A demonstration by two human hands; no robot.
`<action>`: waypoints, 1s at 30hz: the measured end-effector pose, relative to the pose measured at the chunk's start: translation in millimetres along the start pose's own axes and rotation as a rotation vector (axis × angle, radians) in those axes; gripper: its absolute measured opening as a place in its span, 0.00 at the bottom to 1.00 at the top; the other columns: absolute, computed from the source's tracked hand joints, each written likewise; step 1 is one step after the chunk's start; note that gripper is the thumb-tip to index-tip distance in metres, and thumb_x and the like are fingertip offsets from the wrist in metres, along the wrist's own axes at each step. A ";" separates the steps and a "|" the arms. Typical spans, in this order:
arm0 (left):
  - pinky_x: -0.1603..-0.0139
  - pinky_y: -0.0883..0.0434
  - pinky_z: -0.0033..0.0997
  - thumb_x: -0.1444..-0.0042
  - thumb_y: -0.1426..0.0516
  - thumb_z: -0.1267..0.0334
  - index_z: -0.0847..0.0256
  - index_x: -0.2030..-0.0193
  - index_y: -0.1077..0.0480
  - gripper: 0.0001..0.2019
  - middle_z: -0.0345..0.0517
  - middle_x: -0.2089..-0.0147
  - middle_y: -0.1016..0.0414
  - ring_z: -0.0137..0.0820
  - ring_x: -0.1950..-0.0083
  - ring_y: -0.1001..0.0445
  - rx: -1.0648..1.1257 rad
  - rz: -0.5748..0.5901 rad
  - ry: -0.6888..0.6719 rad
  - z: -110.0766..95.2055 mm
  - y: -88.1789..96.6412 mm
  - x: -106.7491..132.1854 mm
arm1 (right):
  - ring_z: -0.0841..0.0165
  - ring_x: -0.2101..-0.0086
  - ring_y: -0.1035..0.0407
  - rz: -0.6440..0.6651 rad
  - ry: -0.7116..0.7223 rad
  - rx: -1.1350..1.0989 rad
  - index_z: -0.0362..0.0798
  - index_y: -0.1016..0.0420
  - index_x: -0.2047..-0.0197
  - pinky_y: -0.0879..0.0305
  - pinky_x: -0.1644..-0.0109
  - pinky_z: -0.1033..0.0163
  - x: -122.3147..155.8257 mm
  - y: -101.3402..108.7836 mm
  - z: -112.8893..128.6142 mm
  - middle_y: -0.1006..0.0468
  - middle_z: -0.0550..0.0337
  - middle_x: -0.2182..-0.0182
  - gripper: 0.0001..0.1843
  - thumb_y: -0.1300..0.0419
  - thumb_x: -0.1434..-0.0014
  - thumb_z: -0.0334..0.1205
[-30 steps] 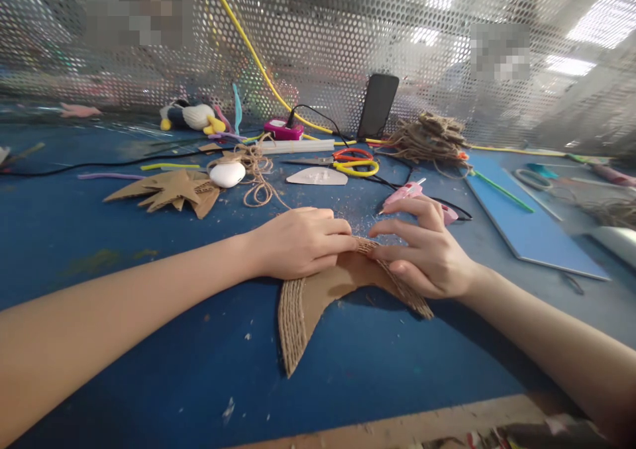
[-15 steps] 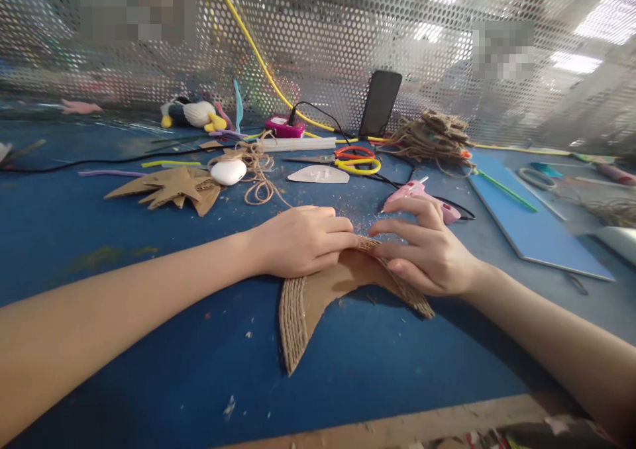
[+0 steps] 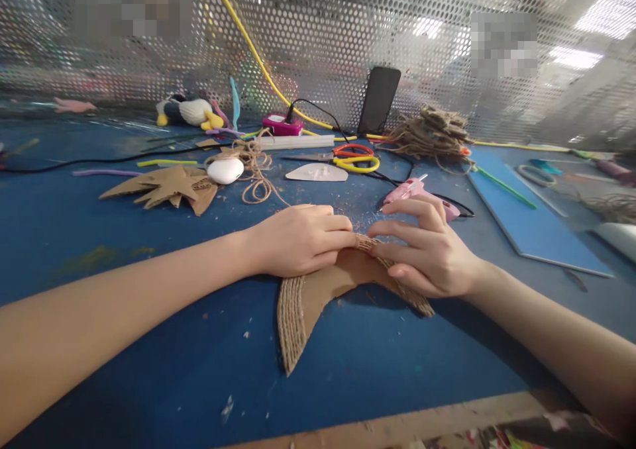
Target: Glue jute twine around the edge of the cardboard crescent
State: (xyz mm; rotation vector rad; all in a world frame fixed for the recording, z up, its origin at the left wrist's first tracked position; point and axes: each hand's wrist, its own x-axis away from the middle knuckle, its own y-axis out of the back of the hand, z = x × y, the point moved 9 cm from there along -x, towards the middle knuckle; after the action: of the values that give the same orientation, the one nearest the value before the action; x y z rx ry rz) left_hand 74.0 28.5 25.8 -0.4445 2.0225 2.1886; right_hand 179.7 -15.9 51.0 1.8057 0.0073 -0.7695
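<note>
A cardboard crescent (image 3: 325,290) lies flat on the blue tabletop, its points toward me. Rows of twine (image 3: 290,316) run along its outer edge. My left hand (image 3: 303,242) is closed over the upper left of the arc, fingers together and pressed on the twine edge; its fingertips are partly hidden. My right hand (image 3: 424,247) rests at the right limb with fingers bent and spread apart, touching the twine border. A loose twine tangle (image 3: 256,171) trails toward my left hand. Just behind my right hand lies a pink glue gun (image 3: 405,194).
Cardboard star shapes (image 3: 171,187) and a white case (image 3: 225,170) lie left. Scissors (image 3: 355,159), a white oval piece (image 3: 318,172) and a leaning phone (image 3: 380,101) stand farther back. A twine heap (image 3: 432,134) and blue board (image 3: 536,217) are right; perforated metal (image 3: 308,38) closes the back.
Both hands keep nearly the same place on the crescent. The whole view has shifted slightly, and my right fingers have moved only a little.
</note>
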 end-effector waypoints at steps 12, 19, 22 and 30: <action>0.54 0.31 0.37 0.31 0.53 0.67 0.60 0.45 0.30 0.14 0.48 0.50 0.23 0.36 0.57 0.29 -0.005 -0.026 -0.005 -0.4 2.0 0.1 | 0.53 0.45 0.40 0.004 -0.043 -0.035 0.47 0.20 0.58 0.44 0.42 0.44 -1.1 2.7 -4.2 0.21 0.51 0.56 0.23 0.55 0.28 0.47; 0.53 0.32 0.37 0.30 0.53 0.66 0.61 0.47 0.30 0.13 0.48 0.49 0.22 0.37 0.57 0.29 0.014 -0.007 0.000 0.0 0.3 -0.5 | 0.53 0.45 0.39 0.017 -0.017 -0.082 0.46 0.21 0.59 0.44 0.42 0.44 -2.8 1.1 0.5 0.21 0.52 0.56 0.21 0.53 0.28 0.45; 0.53 0.31 0.37 0.31 0.52 0.67 0.60 0.48 0.29 0.13 0.48 0.49 0.23 0.36 0.57 0.29 0.024 -0.016 -0.006 0.4 0.7 -0.1 | 0.53 0.45 0.39 0.017 -0.026 -0.082 0.47 0.21 0.59 0.44 0.42 0.44 -3.2 1.3 -0.3 0.21 0.52 0.55 0.22 0.54 0.28 0.46; 0.55 0.31 0.36 0.31 0.52 0.67 0.61 0.52 0.29 0.11 0.47 0.52 0.23 0.36 0.58 0.30 0.020 -0.049 -0.012 -0.1 3.9 0.5 | 0.53 0.46 0.39 0.002 -0.032 -0.112 0.45 0.21 0.61 0.43 0.43 0.45 -2.8 0.3 -1.6 0.20 0.51 0.56 0.20 0.52 0.29 0.44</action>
State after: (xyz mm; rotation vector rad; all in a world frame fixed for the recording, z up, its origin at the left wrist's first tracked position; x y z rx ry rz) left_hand 72.4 28.0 29.3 -0.4730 2.0037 2.1359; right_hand 178.5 -13.7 52.9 1.6866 0.0270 -0.7812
